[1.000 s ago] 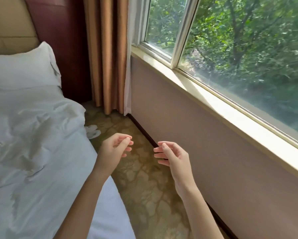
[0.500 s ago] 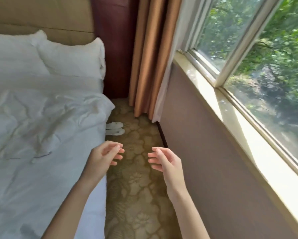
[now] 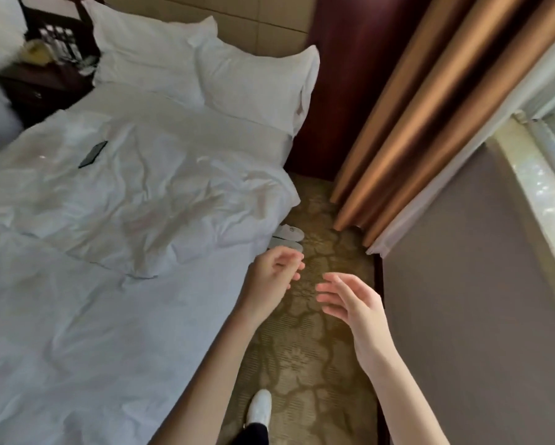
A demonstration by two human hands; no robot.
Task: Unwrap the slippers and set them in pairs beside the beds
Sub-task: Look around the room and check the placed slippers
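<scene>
A pair of white slippers lies side by side on the patterned carpet, against the right edge of the bed, partly hidden by the overhanging duvet. My left hand hovers just in front of the slippers, fingers loosely curled and apart, holding nothing. My right hand is level with it over the carpet, fingers spread, also holding nothing. Neither hand touches the slippers.
Two white pillows lie at the headboard. A dark phone rests on the rumpled duvet. A dark nightstand stands at far left. Gold curtains and a wall close the narrow carpet aisle. My white shoe is below.
The view has swung left and down, away from the window, bringing the whole bed, phone and nightstand into sight. Both hands stay empty and in front of me.
</scene>
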